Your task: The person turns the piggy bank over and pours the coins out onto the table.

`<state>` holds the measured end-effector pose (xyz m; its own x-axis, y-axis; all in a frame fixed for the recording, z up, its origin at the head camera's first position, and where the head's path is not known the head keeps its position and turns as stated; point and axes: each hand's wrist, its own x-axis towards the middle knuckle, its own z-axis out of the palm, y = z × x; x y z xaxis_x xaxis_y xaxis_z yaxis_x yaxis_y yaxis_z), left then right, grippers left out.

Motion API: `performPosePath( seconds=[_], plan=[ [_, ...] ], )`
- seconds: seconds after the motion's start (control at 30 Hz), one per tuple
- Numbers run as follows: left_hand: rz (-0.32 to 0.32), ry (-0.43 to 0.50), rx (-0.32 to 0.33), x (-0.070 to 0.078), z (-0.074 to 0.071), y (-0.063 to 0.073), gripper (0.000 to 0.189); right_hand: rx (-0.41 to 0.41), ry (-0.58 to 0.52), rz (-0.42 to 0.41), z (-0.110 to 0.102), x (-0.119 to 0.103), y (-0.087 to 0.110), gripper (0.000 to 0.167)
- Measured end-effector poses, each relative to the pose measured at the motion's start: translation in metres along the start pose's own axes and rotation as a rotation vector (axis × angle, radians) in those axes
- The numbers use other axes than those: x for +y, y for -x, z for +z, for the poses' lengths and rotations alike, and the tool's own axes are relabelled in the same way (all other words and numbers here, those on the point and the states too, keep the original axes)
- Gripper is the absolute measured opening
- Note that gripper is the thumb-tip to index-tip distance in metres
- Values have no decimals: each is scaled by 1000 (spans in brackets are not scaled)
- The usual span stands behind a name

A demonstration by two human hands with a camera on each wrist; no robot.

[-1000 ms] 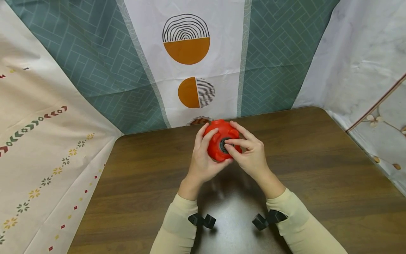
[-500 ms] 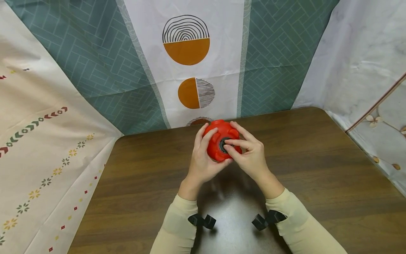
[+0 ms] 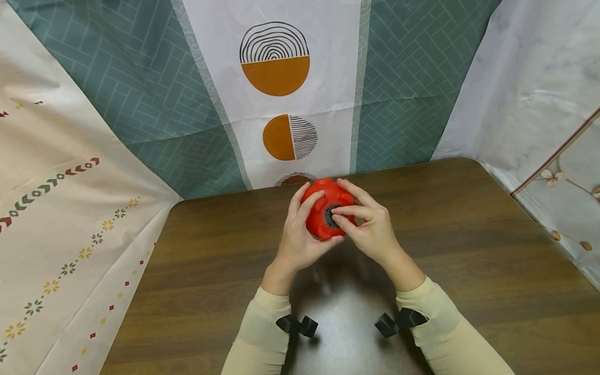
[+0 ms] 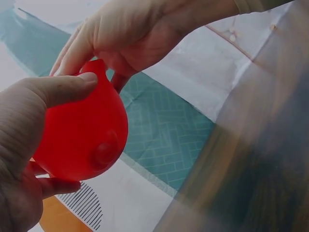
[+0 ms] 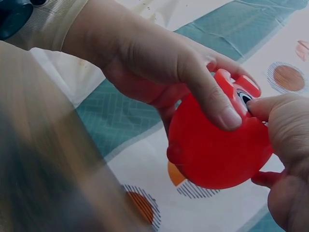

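A round red object (image 3: 330, 194) with several stubby knobs, shaped much like a piggy bank, is held up in front of me over the table. My left hand (image 3: 298, 239) grips it from the left, thumb at its lower edge and fingers across the knobbed face. In that face sits a dark round plug (image 3: 329, 216). My right hand (image 3: 376, 229) pinches at the plug with thumb and index finger, while its other fingers rest along the right side. From the left wrist, the smooth red body (image 4: 89, 133) fills the left hand. The right wrist view shows fingertips partly covering the plug (image 5: 245, 99).
A brown wooden table (image 3: 225, 271) with rounded back corners lies below the hands. Behind it hangs a green and white patterned cloth (image 3: 408, 67). Pale cloths border both sides. Black wrist mounts (image 3: 300, 325) stick out from the cream sleeves (image 3: 258, 333).
Both hands keep their hold on the red object, which has shifted very slightly. The right forearm has moved a touch outward to the right.
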<state>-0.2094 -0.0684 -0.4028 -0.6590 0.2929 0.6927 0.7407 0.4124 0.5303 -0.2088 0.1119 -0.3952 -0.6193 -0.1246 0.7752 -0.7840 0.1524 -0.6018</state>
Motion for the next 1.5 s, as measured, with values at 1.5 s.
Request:
performPosePath(
  seconds=[1.5],
  plan=[
    [4,23,-87,-3,1,2,84,-212,77,-29,-17,2,-3,19]
  ],
)
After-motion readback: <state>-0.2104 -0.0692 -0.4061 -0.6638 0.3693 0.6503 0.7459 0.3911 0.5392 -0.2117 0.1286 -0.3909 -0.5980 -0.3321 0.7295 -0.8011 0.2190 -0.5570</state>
